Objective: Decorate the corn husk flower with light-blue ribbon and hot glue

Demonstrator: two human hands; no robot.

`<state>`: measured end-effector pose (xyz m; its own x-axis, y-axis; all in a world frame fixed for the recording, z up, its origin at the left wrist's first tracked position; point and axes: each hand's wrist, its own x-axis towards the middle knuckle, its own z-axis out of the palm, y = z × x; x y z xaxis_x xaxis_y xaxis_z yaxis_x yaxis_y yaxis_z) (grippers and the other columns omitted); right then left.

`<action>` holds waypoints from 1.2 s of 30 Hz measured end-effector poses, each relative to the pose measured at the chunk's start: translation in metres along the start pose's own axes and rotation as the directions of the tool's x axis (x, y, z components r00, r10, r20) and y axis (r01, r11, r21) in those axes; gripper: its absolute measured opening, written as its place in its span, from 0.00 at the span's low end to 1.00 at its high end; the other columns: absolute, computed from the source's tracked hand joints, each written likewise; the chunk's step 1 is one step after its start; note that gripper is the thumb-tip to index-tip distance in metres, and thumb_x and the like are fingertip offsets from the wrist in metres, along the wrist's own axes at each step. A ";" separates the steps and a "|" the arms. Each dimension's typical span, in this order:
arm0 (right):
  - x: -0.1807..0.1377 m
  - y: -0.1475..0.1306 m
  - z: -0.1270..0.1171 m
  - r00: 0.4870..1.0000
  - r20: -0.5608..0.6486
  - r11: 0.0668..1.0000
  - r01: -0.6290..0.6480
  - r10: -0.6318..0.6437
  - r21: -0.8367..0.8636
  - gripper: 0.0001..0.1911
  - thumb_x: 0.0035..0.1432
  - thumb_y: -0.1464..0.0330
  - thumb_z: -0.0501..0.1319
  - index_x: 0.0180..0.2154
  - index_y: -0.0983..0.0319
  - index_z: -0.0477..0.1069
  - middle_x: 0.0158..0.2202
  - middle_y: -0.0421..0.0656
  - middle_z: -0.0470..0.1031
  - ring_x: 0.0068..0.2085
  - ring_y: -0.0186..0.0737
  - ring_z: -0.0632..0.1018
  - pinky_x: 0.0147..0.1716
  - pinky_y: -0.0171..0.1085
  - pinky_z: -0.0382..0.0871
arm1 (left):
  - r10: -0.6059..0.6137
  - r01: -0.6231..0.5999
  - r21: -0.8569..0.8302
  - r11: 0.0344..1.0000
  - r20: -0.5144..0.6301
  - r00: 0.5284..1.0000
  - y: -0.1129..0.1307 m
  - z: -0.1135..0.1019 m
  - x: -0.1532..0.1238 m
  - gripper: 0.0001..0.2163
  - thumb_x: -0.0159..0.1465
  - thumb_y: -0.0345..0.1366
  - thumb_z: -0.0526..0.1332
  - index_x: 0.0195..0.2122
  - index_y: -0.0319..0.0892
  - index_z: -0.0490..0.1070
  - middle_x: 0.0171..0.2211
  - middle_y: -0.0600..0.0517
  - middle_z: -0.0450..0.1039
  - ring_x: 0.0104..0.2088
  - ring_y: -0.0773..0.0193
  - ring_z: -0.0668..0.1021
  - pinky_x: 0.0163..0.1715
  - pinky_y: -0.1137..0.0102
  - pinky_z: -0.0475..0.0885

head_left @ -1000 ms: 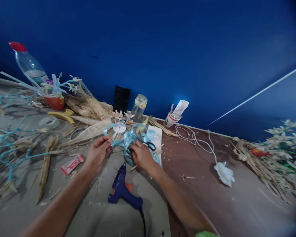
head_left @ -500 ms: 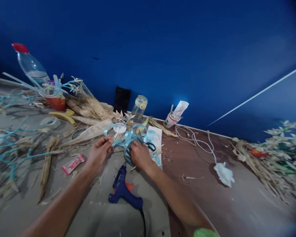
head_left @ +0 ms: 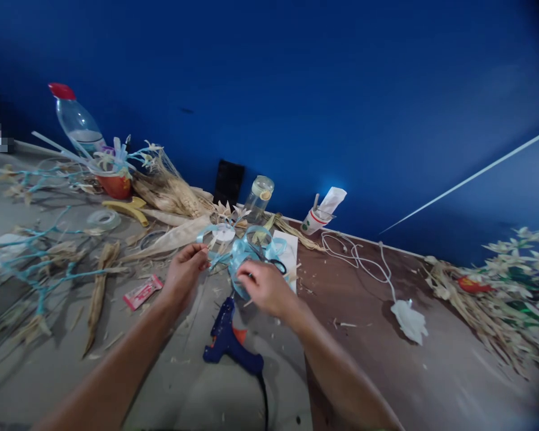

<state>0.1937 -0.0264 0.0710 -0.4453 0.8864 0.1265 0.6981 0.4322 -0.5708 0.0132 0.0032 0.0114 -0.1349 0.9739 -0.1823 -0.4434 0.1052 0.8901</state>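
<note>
A tangle of light blue ribbon (head_left: pixel 242 251) lies on the table in front of me. My left hand (head_left: pixel 185 275) pinches a strand of this ribbon at its left side. My right hand (head_left: pixel 264 287) is raised a little over the ribbon's near edge, fingers curled, touching or pinching the ribbon near a thumb tip. Black scissors (head_left: pixel 277 264) lie partly under the ribbon on a white sheet (head_left: pixel 288 251). A dark blue glue gun (head_left: pixel 228 341) rests just below my hands, its cord running toward me.
Dried husks (head_left: pixel 170 194), a glass jar (head_left: pixel 259 194), a paper cup (head_left: pixel 313 218), a white cable (head_left: pixel 363 257), a white paper flower (head_left: pixel 409 320), a red-capped bottle (head_left: pixel 76 120), a tape roll (head_left: pixel 103 219) and a pink packet (head_left: pixel 142 292) lie around. Husk flowers (head_left: pixel 512 269) fill the right.
My right hand has lifted off the ribbon and drawn back toward me. The left hand keeps its pinch. The view has shifted slightly right.
</note>
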 end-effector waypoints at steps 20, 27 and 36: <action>0.030 -0.013 0.041 0.908 0.386 0.947 0.252 -0.161 -0.200 0.17 0.50 0.77 0.53 0.39 0.61 0.75 0.41 0.45 0.76 0.40 0.38 0.75 0.38 0.31 0.64 | 0.017 -0.017 0.001 1.000 -0.020 1.000 0.002 0.000 0.000 0.08 0.45 0.34 0.66 0.26 0.39 0.69 0.17 0.60 0.61 0.18 0.74 0.64 0.21 0.76 0.58; 0.032 -0.003 0.024 0.997 0.051 0.997 -0.060 0.057 0.052 0.13 0.59 0.71 0.51 0.39 0.61 0.73 0.26 0.38 0.75 0.30 0.33 0.74 0.35 0.30 0.64 | 0.019 -0.019 -0.024 1.000 -0.033 0.999 -0.002 0.000 0.002 0.09 0.44 0.34 0.66 0.25 0.38 0.70 0.20 0.58 0.65 0.20 0.74 0.65 0.24 0.76 0.62; 0.042 0.008 0.006 0.952 -0.303 0.999 -0.033 0.038 0.019 0.12 0.59 0.66 0.54 0.35 0.61 0.76 0.32 0.43 0.75 0.39 0.37 0.73 0.43 0.34 0.64 | 0.020 -0.020 -0.024 1.000 -0.013 1.000 -0.001 -0.001 0.002 0.09 0.45 0.36 0.67 0.26 0.39 0.70 0.18 0.59 0.63 0.17 0.75 0.62 0.24 0.74 0.63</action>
<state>0.1767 0.0131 0.0668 -0.2281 0.9106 0.3446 0.7015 0.3991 -0.5904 0.0129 0.0048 0.0098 -0.1554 0.9732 -0.1697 -0.4615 0.0804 0.8835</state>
